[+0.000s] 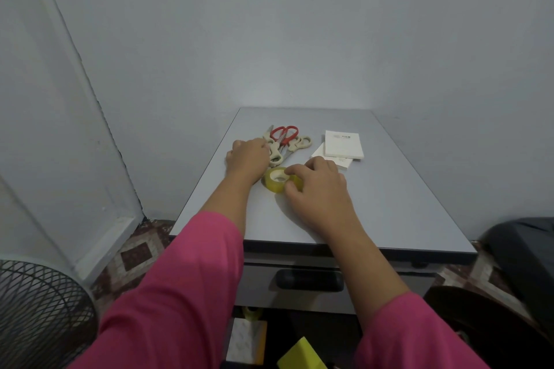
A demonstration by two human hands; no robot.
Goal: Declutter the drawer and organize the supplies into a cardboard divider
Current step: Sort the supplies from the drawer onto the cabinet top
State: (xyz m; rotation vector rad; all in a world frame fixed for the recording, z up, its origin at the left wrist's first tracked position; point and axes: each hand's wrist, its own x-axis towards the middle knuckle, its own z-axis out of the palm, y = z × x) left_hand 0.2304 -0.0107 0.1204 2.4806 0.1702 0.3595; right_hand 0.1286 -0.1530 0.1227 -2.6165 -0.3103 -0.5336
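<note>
Drawer (308,280) shut under the counter (419,204), dark handle facing out. Pink sleeves (180,293) lowest in view. Further up, right grip (317,186) pinching a yellowish tape roll (277,181) lying flat on the counter. Left grip (247,157) just beyond, curled onto beige scissors (274,150), can't tell if actually grabbing. Red scissors (284,133) in the same pile. White pads (343,145) off right, farther back.

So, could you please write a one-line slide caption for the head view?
Right hand grips a yellow tape roll while left hand rests on scissors beside white notepads.
</note>
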